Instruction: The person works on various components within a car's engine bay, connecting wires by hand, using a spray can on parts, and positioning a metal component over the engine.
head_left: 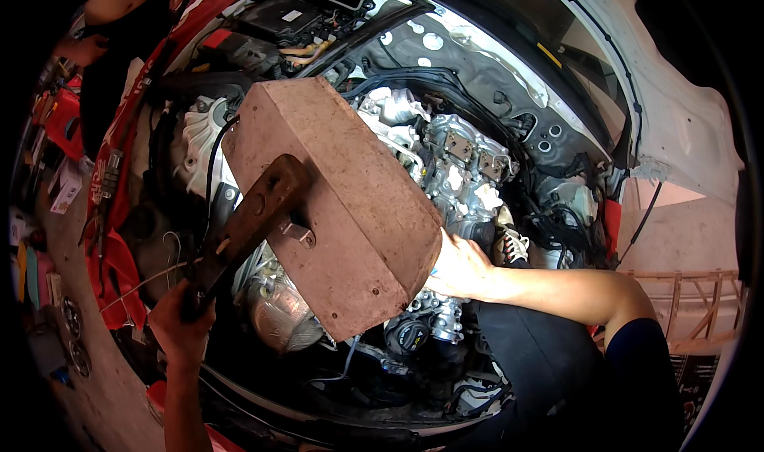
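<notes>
A large, angular brown box (350, 165) with a worn, rusty-looking surface is tilted over the engine. Across its left face runs a thick dark brown bar (253, 213) with a slot near its upper end; whether it is fixed to the box I cannot tell. My left hand (181, 325) is closed round the bar's lower end. At the box's right end, my right hand (461, 269) grips the lower corner, with its fingertips partly hidden. Beside the bar, a small metal bracket (298, 234) sticks out from the box.
The silver engine (458, 165) fills the bay behind the box. Black hoses and wiring (557, 225) lie to the right. My dark-trousered leg (541, 356) and shoe (512, 245) are in the bay. A red cover (119, 273) drapes the left edge; another person (119, 46) stands beyond it.
</notes>
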Action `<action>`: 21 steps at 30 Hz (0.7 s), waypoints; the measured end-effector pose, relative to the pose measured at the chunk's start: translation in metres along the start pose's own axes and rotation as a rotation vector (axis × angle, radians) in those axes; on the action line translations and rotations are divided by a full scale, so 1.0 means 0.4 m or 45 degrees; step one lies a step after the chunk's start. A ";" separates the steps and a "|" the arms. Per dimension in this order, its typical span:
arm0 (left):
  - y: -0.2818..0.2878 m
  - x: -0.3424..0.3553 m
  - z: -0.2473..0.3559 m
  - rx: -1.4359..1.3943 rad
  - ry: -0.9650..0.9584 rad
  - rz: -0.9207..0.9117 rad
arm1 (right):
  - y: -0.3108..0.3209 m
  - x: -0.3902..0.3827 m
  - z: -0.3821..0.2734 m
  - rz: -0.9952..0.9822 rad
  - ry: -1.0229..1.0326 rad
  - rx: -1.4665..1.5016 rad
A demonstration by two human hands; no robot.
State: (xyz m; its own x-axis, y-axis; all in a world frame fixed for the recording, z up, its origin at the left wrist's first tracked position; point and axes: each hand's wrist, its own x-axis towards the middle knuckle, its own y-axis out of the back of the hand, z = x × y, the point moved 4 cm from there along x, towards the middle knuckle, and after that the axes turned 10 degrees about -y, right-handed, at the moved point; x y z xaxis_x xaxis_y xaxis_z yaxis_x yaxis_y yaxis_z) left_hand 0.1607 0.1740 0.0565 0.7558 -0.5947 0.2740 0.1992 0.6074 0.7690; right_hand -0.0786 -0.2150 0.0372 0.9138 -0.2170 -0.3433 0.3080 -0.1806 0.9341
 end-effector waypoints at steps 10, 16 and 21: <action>0.003 -0.003 0.006 0.016 -0.010 -0.016 | 0.029 -0.016 -0.012 0.071 0.117 -0.111; -0.003 0.002 0.006 0.042 -0.022 0.008 | 0.015 -0.020 -0.017 -0.003 0.194 -0.224; 0.007 0.000 -0.003 0.031 0.023 -0.030 | 0.001 -0.019 -0.020 -0.002 0.214 -0.205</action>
State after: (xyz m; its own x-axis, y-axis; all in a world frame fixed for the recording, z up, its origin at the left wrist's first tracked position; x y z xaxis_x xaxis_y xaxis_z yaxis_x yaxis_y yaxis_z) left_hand 0.1619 0.1764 0.0578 0.7623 -0.5991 0.2449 0.2020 0.5798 0.7893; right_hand -0.0834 -0.2056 0.0410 0.9404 -0.0514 -0.3361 0.3353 -0.0227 0.9418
